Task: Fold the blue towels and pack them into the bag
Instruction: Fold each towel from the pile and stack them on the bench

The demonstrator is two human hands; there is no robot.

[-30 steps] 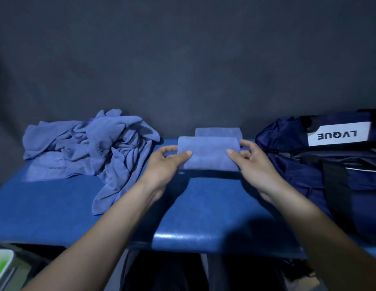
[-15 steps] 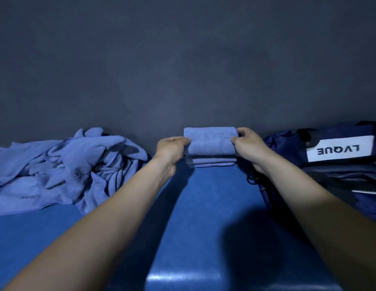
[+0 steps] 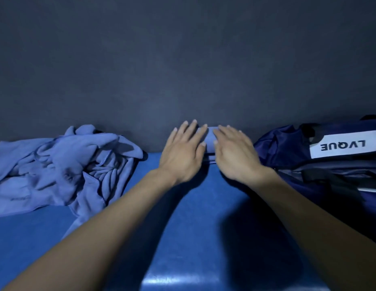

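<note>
Now your fingers (image 3: 190, 131) lie straight and spread, palms down, curled around nothing: both hands are flat and pressing rather than gripping. Your left hand (image 3: 182, 153) covers the left part of the folded towel (image 3: 210, 139), and your right hand (image 3: 235, 154) covers the right part, so only a narrow strip of cloth shows between them, with layered edges visible just below at the near side. That flat, spread pose makes sense as a smoothing press: it would squeeze air from the layers and set the creases so the bundle keeps its shape when lifted. The right hand looks slightly blurred, so how firmly it bears down I cannot tell. The folded towel sits at the far edge of the blue table (image 3: 193, 217), against the dark backdrop (image 3: 182, 59), which probably helps by giving the stack something to square up against. It lies between the two things it relates to: the heap of unfolded towels (image 3: 63, 164) is off to your left, well apart from your hands, and the navy bag (image 3: 321, 164) with its white label lies near your right hand, a short carry away. Whether the bag's mouth is open I cannot tell from this angle. Judging by the heap, most of the folding is still ahead of you.
</note>
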